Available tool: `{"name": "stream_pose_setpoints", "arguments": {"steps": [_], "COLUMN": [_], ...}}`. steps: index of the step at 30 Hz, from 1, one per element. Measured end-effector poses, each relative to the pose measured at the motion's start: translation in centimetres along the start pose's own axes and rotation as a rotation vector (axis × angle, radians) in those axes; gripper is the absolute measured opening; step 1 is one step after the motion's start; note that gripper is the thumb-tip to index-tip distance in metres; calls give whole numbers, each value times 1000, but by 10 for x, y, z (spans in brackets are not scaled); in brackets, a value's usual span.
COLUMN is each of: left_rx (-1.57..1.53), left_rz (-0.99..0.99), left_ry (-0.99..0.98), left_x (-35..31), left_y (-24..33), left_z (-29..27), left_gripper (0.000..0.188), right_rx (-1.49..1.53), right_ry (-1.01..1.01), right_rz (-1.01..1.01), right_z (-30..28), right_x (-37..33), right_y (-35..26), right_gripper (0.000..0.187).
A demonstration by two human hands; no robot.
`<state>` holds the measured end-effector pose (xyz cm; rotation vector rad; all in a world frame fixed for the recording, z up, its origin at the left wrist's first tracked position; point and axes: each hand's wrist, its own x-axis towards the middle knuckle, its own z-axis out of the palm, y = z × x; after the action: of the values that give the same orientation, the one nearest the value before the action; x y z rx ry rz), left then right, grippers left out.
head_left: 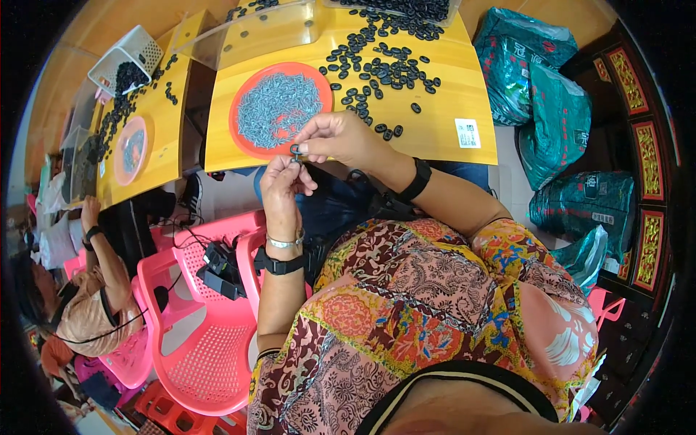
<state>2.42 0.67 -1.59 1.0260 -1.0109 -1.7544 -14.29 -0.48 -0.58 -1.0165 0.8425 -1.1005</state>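
My right hand (339, 138) pinches a small black ring-shaped part (295, 150) just off the near edge of the yellow table (435, 109). My left hand (283, 183) rises from below and meets it, fingertips closed on a tiny grey piece at the same black part. Directly behind the hands sits an orange round tray (243, 138) filled with small grey pieces (279, 109). Many loose black ring parts (384, 69) lie scattered over the table's middle and far side.
A second yellow table (156, 138) at left carries another orange tray (133, 151), black parts and a white basket (127, 58). Another person (80, 290) sits at lower left. Pink plastic chairs (203, 341) stand beside me; green bags (544, 94) are piled at right.
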Motion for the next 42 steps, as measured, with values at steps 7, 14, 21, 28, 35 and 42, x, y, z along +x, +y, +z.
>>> {"name": "stream_pose_setpoints", "arguments": {"steps": [7,14,21,28,35,42], "left_rx": [1,-53,-63,43,169,179], "left_rz": [12,19,-6,48,160,175], "left_ry": [17,40,35,-53,-104,-121], "left_x": [0,0,-1,-6,-13,-15], "left_y": [-3,-3,-3,9,16,15], "left_z": [-2,0,-1,0,2,4], "left_gripper": [11,10,11,14,17,17], "right_rx": [-201,-224,-270,-190,-146,-149], "right_ry": [-17,-35,-34,-47,-128,-148], "right_rz": [-100,-115,-182,-124,-94,-99], "right_z": [5,9,14,13,11,8], "right_x": [-4,-5,-7,-12,-15,-15], "right_y": [-2,3,2,-10,-17,-20], "right_gripper": [14,16,19,17,22,24]}}
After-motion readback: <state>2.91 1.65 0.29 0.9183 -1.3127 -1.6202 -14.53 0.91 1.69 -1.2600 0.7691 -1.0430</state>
